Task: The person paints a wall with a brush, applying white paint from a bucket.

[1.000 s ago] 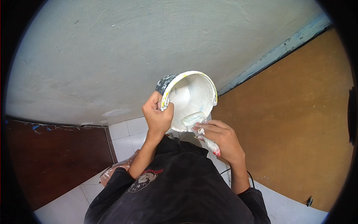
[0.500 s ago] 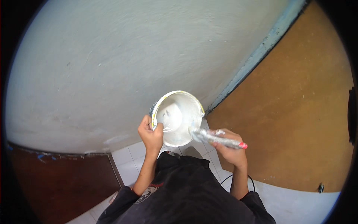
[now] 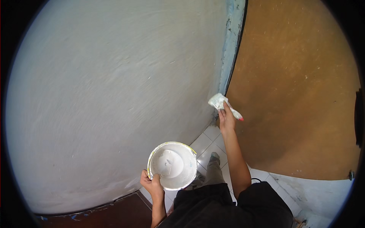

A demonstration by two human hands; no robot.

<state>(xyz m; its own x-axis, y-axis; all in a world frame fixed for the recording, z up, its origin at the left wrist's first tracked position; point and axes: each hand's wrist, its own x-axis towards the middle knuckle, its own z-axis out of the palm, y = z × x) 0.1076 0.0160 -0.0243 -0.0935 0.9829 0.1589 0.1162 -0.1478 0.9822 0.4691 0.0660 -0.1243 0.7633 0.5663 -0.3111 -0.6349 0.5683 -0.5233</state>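
One grey wall (image 3: 118, 98), brown door (image 3: 292, 87), tiles (image 3: 201, 144), paintbrush (image 3: 218, 101)

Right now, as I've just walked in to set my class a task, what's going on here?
A person's left hand grips a white-coated bucket by its rim, the mouth facing up. The right hand holds a paint-smeared brush, raised by the pale blue strip between the grey wall and the brown panel. Whether the bristles touch the strip can't be told.
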